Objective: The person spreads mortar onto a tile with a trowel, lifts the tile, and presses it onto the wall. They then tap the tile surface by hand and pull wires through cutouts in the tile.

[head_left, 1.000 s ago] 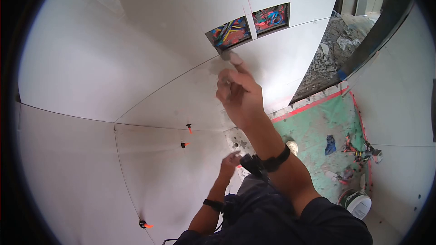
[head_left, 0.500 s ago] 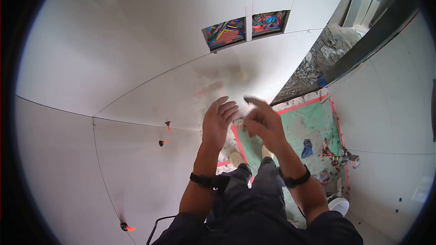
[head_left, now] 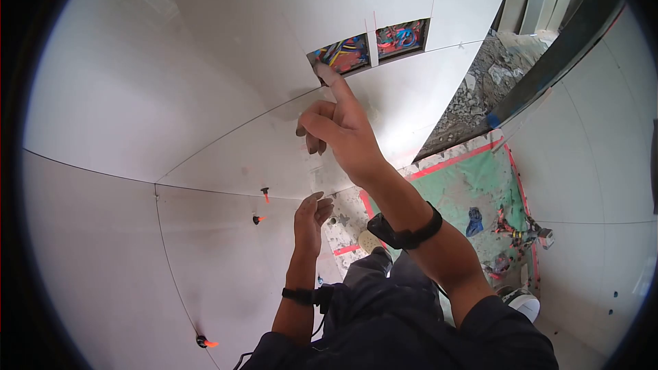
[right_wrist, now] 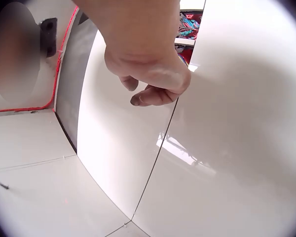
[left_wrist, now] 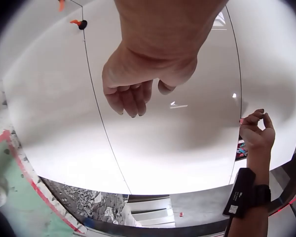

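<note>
Across a large white glossy wall panel [head_left: 233, 68], my right hand [head_left: 348, 133] reaches up with its index finger extended. That fingertip is at the lower left corner of a rectangular cutout [head_left: 353, 62] full of coloured wires; the other fingers curl loosely with nothing visible in them. A second wire-filled cutout [head_left: 403, 38] lies just to the right, past a narrow white strip. Lower down, my left hand [head_left: 310, 227] hangs in front of the wall, fingers relaxed and bent. The left wrist view shows the same left hand [left_wrist: 133, 81] holding nothing.
Black tile levelling clips [head_left: 203, 341] with orange tabs sit along the panel joints at left. Below, a green floor sheet [head_left: 452, 195] edged in red tape carries a cordless power tool [head_left: 534, 234] and a blue item [head_left: 474, 221]. A white bucket [head_left: 524, 305] stands at right; rubble [head_left: 473, 99] lies beyond the panel's edge.
Half a second ago both hands were close together, low before the wall. Since then my right hand has risen to the cutout's corner, while my left has dropped slightly lower and left.
</note>
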`<state>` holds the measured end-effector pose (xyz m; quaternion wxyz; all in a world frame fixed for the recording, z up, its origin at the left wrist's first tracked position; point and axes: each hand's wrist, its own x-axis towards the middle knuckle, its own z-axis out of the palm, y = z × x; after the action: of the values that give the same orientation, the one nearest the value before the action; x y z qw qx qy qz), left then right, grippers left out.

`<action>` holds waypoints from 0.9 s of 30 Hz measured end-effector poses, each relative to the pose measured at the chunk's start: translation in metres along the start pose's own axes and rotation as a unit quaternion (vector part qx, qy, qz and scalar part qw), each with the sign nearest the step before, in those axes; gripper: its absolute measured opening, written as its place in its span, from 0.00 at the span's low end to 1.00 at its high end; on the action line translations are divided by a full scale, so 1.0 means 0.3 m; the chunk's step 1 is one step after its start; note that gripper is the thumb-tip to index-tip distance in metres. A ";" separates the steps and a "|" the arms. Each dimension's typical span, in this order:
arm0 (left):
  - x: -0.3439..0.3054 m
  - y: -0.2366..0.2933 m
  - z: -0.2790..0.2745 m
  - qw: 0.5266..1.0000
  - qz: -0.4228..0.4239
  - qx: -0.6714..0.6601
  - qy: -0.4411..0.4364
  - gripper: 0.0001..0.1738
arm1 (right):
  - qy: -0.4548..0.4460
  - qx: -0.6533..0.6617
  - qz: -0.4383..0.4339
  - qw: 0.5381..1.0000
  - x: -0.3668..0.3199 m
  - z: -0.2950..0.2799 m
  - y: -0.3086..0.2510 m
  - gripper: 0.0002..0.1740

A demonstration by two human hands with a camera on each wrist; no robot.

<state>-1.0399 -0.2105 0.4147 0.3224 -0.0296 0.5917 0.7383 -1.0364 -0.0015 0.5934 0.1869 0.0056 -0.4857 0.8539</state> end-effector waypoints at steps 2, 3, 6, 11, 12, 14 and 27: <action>-0.010 -0.017 -0.021 1.000 -0.011 0.004 0.005 0.22 | 0.005 -0.001 -0.014 1.000 0.007 0.009 -0.008 0.42; -0.015 -0.020 -0.024 1.000 -0.011 0.004 0.005 0.22 | 0.010 0.016 -0.008 1.000 0.010 0.011 -0.012 0.42; -0.019 -0.027 -0.015 1.000 -0.020 0.020 0.005 0.21 | 0.023 0.041 -0.017 0.999 0.020 0.018 0.002 0.42; -0.009 -0.036 0.022 0.998 -0.021 0.049 -0.016 0.22 | 0.035 0.008 -0.057 0.998 0.019 0.043 0.017 0.41; -0.006 -0.043 0.023 0.999 -0.023 0.047 -0.015 0.22 | 0.035 0.016 -0.056 0.998 0.024 0.044 0.015 0.41; -0.003 -0.059 0.023 0.998 -0.005 0.041 -0.042 0.20 | 0.035 0.023 -0.051 0.998 0.025 0.047 0.017 0.41; -0.006 0.014 0.115 0.997 0.024 0.065 -0.034 0.20 | 0.142 -0.027 -0.114 0.983 -0.090 -0.145 0.006 0.30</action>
<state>-1.0290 -0.1807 0.4294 0.3257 0.0309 0.6272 0.7068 -1.0045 0.0253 0.5639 0.3497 -0.0654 -0.4733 0.8058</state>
